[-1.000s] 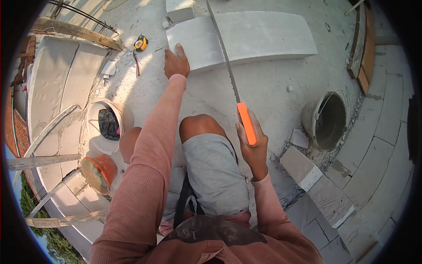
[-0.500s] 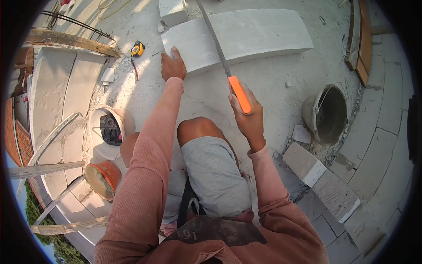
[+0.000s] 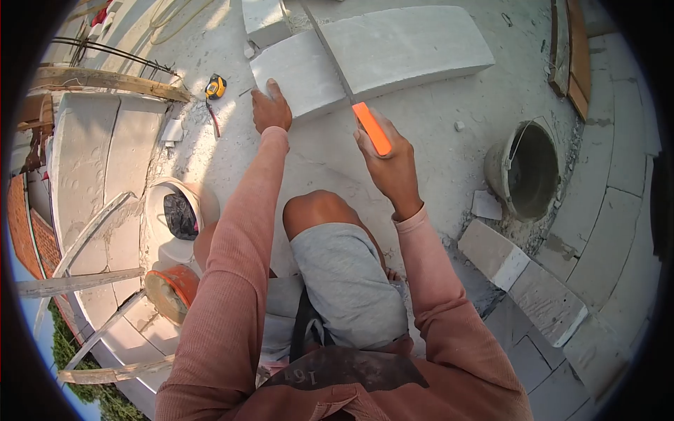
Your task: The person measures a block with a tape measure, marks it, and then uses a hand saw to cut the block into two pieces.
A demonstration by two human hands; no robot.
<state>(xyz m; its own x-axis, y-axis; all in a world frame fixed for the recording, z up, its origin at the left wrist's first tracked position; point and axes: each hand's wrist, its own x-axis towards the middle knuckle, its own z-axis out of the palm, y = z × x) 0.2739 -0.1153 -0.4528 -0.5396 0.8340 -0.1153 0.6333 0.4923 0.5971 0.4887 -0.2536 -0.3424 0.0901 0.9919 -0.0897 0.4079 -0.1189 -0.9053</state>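
A long white lightweight concrete block (image 3: 414,49) lies across the floor in front of me. My left hand (image 3: 271,109) grips its near left end, thumb on top and the other fingers partly hidden. In my right hand (image 3: 388,158) is a hand saw (image 3: 328,52) with an orange handle, my fingers wrapped round it. The saw's blade points away from me and sits in a cut across the block, left of its middle. The blade's far end runs out of view at the top.
A yellow and black tape measure (image 3: 215,87) lies to the left. A mortar-stained bucket (image 3: 497,168) stands at right, near a low row of blocks (image 3: 547,302). At left are a white bucket (image 3: 156,203), an orange bucket (image 3: 184,284) and a wooden beam (image 3: 112,79).
My right hand has pushed the saw a little forward, away from me, along the cut. My left hand stays on the block's end. The whole view has shifted slightly.
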